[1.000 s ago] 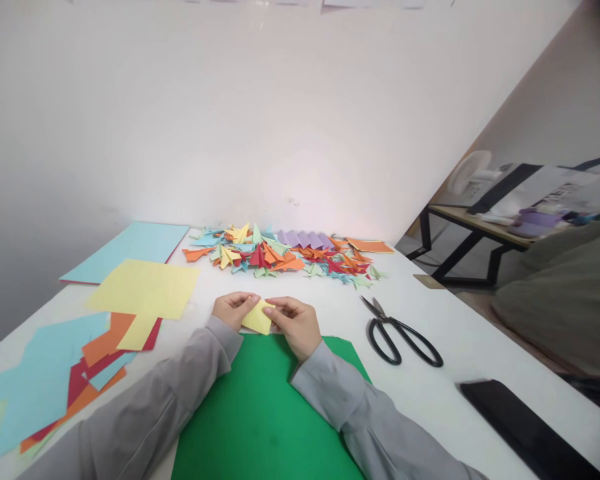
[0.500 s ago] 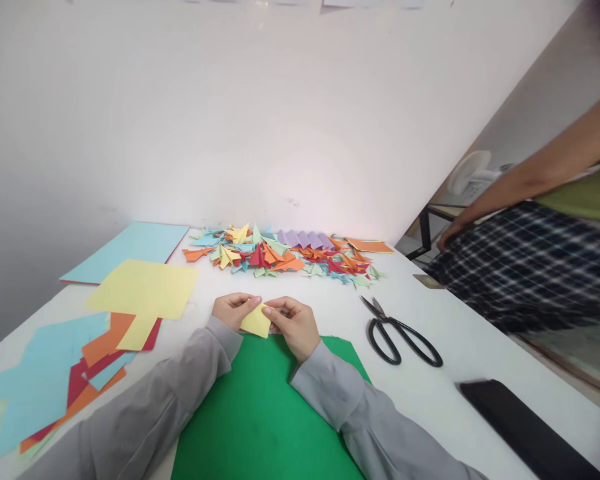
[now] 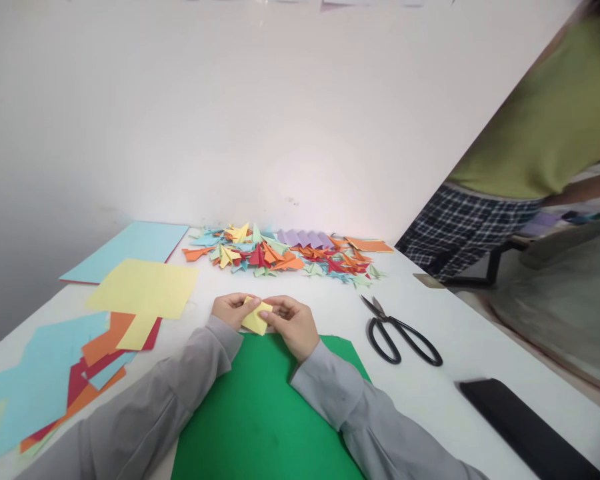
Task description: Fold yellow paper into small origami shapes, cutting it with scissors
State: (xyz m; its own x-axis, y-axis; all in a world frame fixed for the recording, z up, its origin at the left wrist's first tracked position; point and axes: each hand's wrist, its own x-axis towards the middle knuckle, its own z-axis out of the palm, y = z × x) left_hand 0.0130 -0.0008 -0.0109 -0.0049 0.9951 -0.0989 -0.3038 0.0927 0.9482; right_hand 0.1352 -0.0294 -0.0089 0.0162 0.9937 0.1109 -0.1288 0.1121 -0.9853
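Note:
A small piece of yellow paper (image 3: pixel 255 321) is pinched between both hands, just past the far edge of a green sheet (image 3: pixel 265 407). My left hand (image 3: pixel 231 310) grips its left side, thumb on the front face. On the right side, my right hand (image 3: pixel 295 325) holds it between thumb and fingers. Parts of the paper are hidden behind the fingertips, and I cannot make out its folds clearly. Beyond the hands lies a long pile of small folded paper pieces (image 3: pixel 260 257) in several colours, some shaped like planes.
Black-handled scissors (image 3: pixel 390 327) lie partly open on the right, with a dark flat object (image 3: pixel 525 427) nearer. Coloured paper scraps (image 3: pixel 35 373), a yellow sheet (image 3: pixel 140 287) and a light blue sheet (image 3: pixel 125 250) are on the left. A person (image 3: pixel 525 133) stands past the table's right edge.
The yellow paper has shifted slightly up and turned in my fingers, showing a different outline. My hands stay in nearly the same place. The person at right has moved and turned.

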